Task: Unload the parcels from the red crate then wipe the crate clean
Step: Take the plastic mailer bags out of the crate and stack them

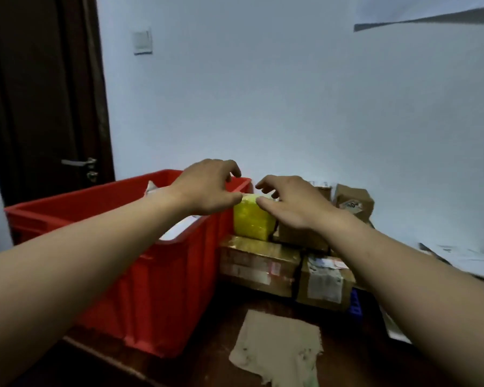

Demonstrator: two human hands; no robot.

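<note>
Table (pixel 361 358) | yellow parcel (pixel 252 223) upright beside red crate (pixel 165 280) | left hand (pixel 207 188), right hand (pixel 294 203) loose, thumbs touching

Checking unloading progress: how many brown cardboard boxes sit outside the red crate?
4 clearly: the front left box under the yellow parcel, the front right box, the middle box beneath the right hand, the back box. More may hide behind that hand.

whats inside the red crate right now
A white parcel shows at the rim of the red crate, another white corner farther back. The near wall and left forearm hide everything lower.
</note>
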